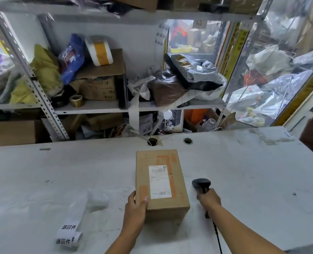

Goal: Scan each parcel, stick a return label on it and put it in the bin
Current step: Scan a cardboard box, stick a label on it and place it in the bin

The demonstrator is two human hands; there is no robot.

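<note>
A brown cardboard parcel with orange print and a white shipping label on top lies on the white table. My left hand grips its near left corner, thumb on the top face. My right hand holds a black barcode scanner by the handle just right of the parcel, its head tilted toward the box. The scanner's cable trails back toward me. A curled strip of return labels with black characters lies at the near left.
Metal shelves behind the table are packed with boxes, bags and tape rolls. Two round cable holes sit at the table's far edge. Clear plastic sheeting on the right covers heaps of bagged parcels.
</note>
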